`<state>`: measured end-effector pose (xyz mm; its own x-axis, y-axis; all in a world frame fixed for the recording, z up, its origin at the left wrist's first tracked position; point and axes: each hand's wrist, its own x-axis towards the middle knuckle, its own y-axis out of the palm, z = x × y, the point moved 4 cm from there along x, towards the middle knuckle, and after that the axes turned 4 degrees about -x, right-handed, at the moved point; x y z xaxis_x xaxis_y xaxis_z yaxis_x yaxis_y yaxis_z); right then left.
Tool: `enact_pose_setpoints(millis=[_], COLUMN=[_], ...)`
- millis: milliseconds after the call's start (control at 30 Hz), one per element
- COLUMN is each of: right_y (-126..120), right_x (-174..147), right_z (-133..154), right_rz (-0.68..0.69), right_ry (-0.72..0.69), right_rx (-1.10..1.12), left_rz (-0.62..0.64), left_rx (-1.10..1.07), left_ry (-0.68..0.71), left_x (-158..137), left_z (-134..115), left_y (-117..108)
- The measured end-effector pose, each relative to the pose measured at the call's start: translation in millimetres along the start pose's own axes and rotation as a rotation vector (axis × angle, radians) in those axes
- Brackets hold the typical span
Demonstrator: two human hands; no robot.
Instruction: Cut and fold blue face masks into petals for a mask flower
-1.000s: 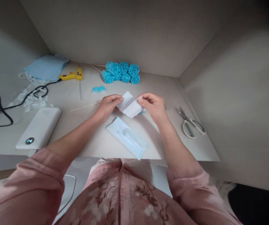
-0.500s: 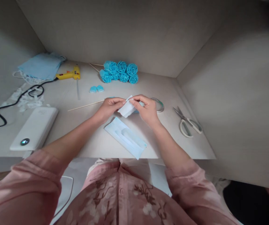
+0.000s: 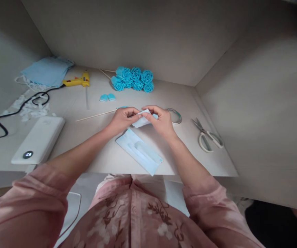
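Between my two hands is a small piece of pale mask fabric (image 3: 141, 121). My left hand (image 3: 124, 119) pinches its left edge, thumb against fingers. On the other side my right hand (image 3: 161, 119) is closed on its upper right part. A light blue mask panel (image 3: 139, 151) lies flat on the table just below the hands. One wooden stick (image 3: 95, 116) reaches out to the left from behind my left hand. A roll of tape (image 3: 175, 116) sits beside my right hand, partly hidden by it.
Several blue fabric roses (image 3: 135, 79) on sticks lie at the back, near two small blue pieces (image 3: 107, 97). Scissors (image 3: 206, 136) rest at right. At left are a yellow glue gun (image 3: 79, 81), stacked masks (image 3: 46, 72), white scraps (image 3: 36, 108) and a power bank (image 3: 39, 139).
The fabric piece has been turned and folded between my fingers, and less of it hangs down. Both hands stay in about the same place.
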<state>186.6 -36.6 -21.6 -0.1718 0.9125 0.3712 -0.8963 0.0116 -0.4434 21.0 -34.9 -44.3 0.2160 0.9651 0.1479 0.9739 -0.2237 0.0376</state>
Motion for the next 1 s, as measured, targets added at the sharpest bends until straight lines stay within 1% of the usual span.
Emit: enact_pose_setpoints(millis=[67, 133, 267, 333, 400, 567, 700, 767, 833, 900, 1000], right_y=[-1, -3, -7, -8, -8, -6, -6, -6, -6, -6, -3], right_x=[0, 1, 5, 7, 9, 9, 9, 9, 9, 10, 9], right_z=[-3, -8, -24, -29, -33, -36, -36, -37, -37, -37, -35], right_rz=[-0.039, -0.101, -0.235, -0.270, -0.274, -0.261, -0.238, -0.249, -0.263, -0.266, -0.241], right_ry=[0.012, 0.043, 0.157, 0.198, 0.223, 0.259, 0.241, 0.245, 0.248, 0.237, 0.230], right_rx=[0.010, 0.069, 0.295, 0.388, 0.429, 0.428, 0.407, 0.430, 0.464, 0.482, 0.487], left_rz=[-0.029, -0.074, -0.128, -0.138, -0.151, -0.159, -0.267, -0.329, -0.365, -0.366, -0.327], left_rx=[0.018, -0.016, -0.155, -0.204, -0.242, -0.277, -0.322, -0.363, -0.395, -0.394, -0.353], left_ry=[-0.012, -0.028, -0.023, -0.024, -0.040, -0.068, -0.080, -0.087, -0.093, -0.087, -0.051], left_x=[1, 2, 6, 7, 7, 7, 11, 14, 16, 16, 14], left_z=[-1, -1, 1, 4, 6, 8, 6, 7, 8, 9, 8], left_y=[0, -1, -7, -11, -14, -17, -23, -28, -31, -32, -29])
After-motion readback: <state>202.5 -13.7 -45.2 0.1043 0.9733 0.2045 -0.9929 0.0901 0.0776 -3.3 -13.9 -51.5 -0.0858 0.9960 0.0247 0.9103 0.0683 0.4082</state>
